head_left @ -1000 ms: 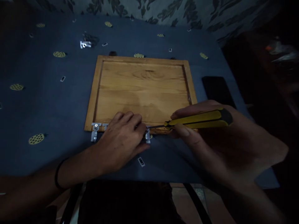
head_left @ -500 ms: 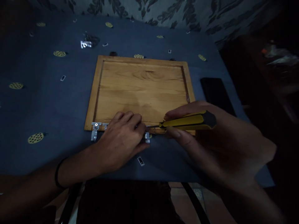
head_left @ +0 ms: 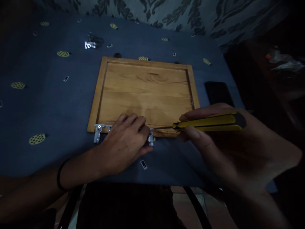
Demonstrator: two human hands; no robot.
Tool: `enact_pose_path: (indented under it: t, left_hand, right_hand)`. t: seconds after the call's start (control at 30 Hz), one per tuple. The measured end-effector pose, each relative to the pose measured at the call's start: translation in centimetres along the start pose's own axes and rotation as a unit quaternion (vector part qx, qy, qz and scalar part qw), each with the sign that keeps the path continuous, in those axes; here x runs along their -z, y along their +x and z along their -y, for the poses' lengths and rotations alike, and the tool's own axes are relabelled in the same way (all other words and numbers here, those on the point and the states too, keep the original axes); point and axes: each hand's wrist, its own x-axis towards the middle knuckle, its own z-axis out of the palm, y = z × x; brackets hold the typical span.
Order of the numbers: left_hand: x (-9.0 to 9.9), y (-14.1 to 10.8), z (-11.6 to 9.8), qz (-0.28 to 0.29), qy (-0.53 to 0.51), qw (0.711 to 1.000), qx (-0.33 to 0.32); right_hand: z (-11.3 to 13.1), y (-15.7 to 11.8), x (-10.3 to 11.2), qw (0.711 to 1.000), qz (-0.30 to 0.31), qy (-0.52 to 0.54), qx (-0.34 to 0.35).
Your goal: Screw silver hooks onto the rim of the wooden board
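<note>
A framed wooden panel [head_left: 147,92] lies flat, with metal hinges along its near edge. One hinge [head_left: 97,133], fastened by a cross-head screw, sits at the near left corner. My left hand [head_left: 126,140] is closed over the near edge, its curled fingers on another hinge [head_left: 151,140], mostly hidden beneath them. In my right hand [head_left: 221,149] is a screwdriver [head_left: 209,123] with a yellow and black handle, gripped between thumb and fingers. It lies nearly level, its shaft pointing left and its tip close to my left fingertips. Whether the tip touches a screw I cannot tell.
A blue patterned cloth [head_left: 47,108] covers the table. Loose shiny hinge parts [head_left: 91,44] lie at the back left. A black phone-like slab [head_left: 218,93] is right of the panel. A patterned wall or curtain [head_left: 147,12] borders the back. The scene is dim.
My right hand and the screwdriver have shifted right, so more of the shaft shows. My left hand keeps its place on the near edge. The view has moved slightly.
</note>
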Motion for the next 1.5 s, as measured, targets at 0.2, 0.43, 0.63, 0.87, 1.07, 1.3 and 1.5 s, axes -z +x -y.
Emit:
enact_pose_path:
  t: [0.2,0.43,0.63,0.87,1.07,1.3,1.5]
  left_hand:
    - [0.1,0.1,0.0,0.008,0.012,1.000,0.003]
    - [-0.2,0.0,0.0,-0.009,0.011,1.000,-0.001]
    - [0.0,0.1,-0.1,0.011,0.007,1.000,0.005]
    - [0.1,0.1,-0.1,0.013,0.013,1.000,0.003]
    - [0.1,0.1,-0.1,0.006,0.016,1.000,-0.002]
    - [0.0,0.0,0.0,0.004,0.010,1.000,-0.001]
    - [-0.1,0.0,0.0,-0.002,0.008,1.000,-0.001]
  right_hand:
    - [0.4,0.0,-0.4,1.000,0.009,0.028,0.000]
    - [1.1,-0.1,-0.6,0.999,0.007,0.032,-0.037]
    - [1.1,-0.1,-0.6,0.999,0.006,0.038,-0.037]
    - [1.2,-0.2,-0.8,0.999,-0.002,0.031,-0.042]
    - [1.0,-0.1,-0.5,0.999,0.015,0.020,-0.039]
    - [1.2,-0.2,-0.6,0.999,0.004,0.015,-0.044]
    - [0.5,-0.3,-0.6,0.999,-0.004,0.015,-0.044]
